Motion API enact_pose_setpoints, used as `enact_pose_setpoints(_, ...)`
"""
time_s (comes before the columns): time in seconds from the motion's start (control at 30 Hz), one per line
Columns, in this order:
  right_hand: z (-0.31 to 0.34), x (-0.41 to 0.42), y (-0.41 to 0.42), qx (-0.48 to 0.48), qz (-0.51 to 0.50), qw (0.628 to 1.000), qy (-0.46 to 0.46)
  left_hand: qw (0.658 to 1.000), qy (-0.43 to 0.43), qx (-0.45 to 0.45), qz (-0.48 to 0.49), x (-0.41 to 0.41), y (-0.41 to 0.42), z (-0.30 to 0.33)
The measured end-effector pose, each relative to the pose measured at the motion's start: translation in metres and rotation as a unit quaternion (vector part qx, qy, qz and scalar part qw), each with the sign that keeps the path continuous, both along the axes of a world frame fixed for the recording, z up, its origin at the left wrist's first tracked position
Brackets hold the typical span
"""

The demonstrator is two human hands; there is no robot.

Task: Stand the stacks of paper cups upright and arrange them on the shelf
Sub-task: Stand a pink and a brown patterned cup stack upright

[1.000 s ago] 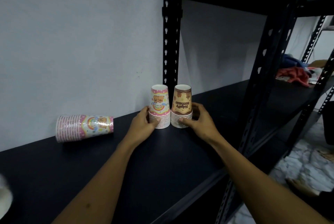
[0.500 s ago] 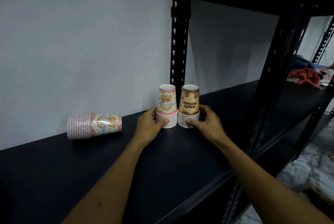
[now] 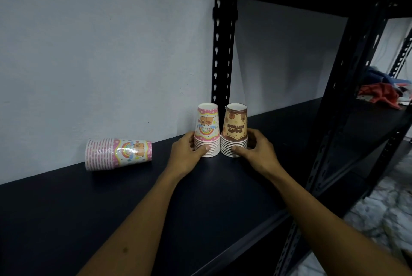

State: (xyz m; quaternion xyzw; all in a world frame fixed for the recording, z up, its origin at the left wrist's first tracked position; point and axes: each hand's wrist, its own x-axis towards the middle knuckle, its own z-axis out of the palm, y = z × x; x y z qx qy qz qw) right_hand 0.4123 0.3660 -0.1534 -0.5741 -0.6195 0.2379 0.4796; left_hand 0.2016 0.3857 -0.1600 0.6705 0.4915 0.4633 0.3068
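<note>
Two stacks of paper cups stand upside down, side by side and touching, on the black shelf [image 3: 111, 208] near the wall. The pink stack [image 3: 207, 131] is on the left, with my left hand [image 3: 186, 153] wrapped around its rims. On the right, my right hand [image 3: 257, 153] grips the rims of the brown stack [image 3: 236, 129]. A third stack, a pink one wrapped in plastic [image 3: 118, 153], lies on its side further left against the wall.
A black perforated upright post [image 3: 223, 52] rises just behind the two standing stacks. A second black post [image 3: 347, 88] stands at the shelf's front right. Crumpled cloth [image 3: 379, 95] lies on the shelf section far right. An upper shelf overhangs.
Both hands have stayed on the two standing stacks, which keep their place by the post. Only the view has shifted, so everything sits further right in the frame.
</note>
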Motion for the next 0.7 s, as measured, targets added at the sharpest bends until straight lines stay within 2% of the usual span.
enact_pose_setpoints(0.23,0.004,-0.004,-0.010,0.000,-0.006,1.000,-0.022,0.999,0.005,-0.023,0.025,0.001,-0.008,0.004)
enact_pose_setpoints(0.53,0.005,-0.010,-0.041,0.013,-0.054,0.994,-0.096,0.994,0.047,-0.032,0.090,-0.014,-0.040,0.000)
enact_pose_setpoints(0.7,0.000,-0.014,-0.064,0.012,-0.036,0.987,-0.158,0.992,0.070,-0.037,0.101,-0.026,-0.065,-0.001)
